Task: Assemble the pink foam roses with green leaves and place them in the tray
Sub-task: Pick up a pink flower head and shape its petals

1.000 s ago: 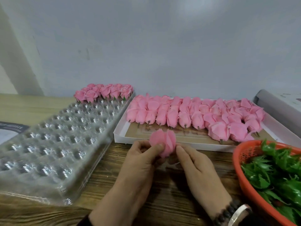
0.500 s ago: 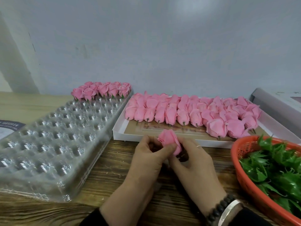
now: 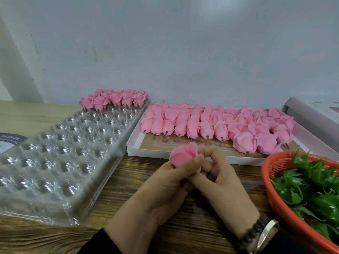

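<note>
- The left hand [image 3: 165, 182] grips a pink foam rose [image 3: 183, 155] between thumb and fingers, above the wooden table [image 3: 113, 195].
- The right hand [image 3: 220, 178], fingers curled, pinches at the rose's base; what it pinches is hidden.
- Left: the clear tray [image 3: 55, 162], finished roses [image 3: 113, 99] at its far end.
- Behind: a white box [image 3: 134, 147] of loose roses [image 3: 216, 123].
- Right: an orange basket [image 3: 271, 189] of green leaves [image 3: 311, 186].

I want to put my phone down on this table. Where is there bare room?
Bare wood shows between the clear tray and the hands, and beside the tray's far left edge. It is crowded by the white box and the orange basket.
</note>
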The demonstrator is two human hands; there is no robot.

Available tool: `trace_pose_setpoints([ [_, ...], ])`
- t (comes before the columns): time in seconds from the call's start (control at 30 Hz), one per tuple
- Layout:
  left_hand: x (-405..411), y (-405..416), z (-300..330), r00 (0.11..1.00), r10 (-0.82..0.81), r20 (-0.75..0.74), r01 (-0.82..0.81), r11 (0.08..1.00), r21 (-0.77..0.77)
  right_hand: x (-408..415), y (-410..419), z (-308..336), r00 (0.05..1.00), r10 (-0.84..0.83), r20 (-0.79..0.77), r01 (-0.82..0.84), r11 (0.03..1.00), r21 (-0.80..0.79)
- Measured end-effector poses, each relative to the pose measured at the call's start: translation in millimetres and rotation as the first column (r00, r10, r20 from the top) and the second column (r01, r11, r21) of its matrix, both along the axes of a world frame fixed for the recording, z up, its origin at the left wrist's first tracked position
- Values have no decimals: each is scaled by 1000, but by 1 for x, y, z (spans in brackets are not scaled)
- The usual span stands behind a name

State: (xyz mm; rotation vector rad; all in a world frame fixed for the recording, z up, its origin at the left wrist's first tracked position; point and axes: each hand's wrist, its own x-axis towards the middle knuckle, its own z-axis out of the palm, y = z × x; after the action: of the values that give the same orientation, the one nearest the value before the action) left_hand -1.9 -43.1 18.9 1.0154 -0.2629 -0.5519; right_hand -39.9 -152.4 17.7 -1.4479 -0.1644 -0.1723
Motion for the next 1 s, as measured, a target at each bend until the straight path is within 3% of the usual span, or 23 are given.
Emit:
trace_pose_setpoints([
  [0.33, -1, -1, 1, 997, 74, -5, -74, 997, 36, 1, 0, -1, 1000, -9, 2, 9, 999, -49],
  [0.53, 4, -4, -5, 981, 180, -76, -183, 982, -47, 1, 2, -7, 984, -140, 112, 168, 937, -308],
  [0.63, 3, -6, -5, 973, 202, -109, -215, 968, -126, 2, 2, -8, 967, -199, 157, 239, 924, -299],
  [0.9, 0, -13, -8, 967, 240, -81, -248, 964, -102, 4, -1, -8, 934, -265, 241, 337, 878, -341],
  [1.0, -1, -13, -9, 970, 228, -80, -236, 967, -100, 4, -1, -6, 937, -256, 237, 318, 906, -279],
])
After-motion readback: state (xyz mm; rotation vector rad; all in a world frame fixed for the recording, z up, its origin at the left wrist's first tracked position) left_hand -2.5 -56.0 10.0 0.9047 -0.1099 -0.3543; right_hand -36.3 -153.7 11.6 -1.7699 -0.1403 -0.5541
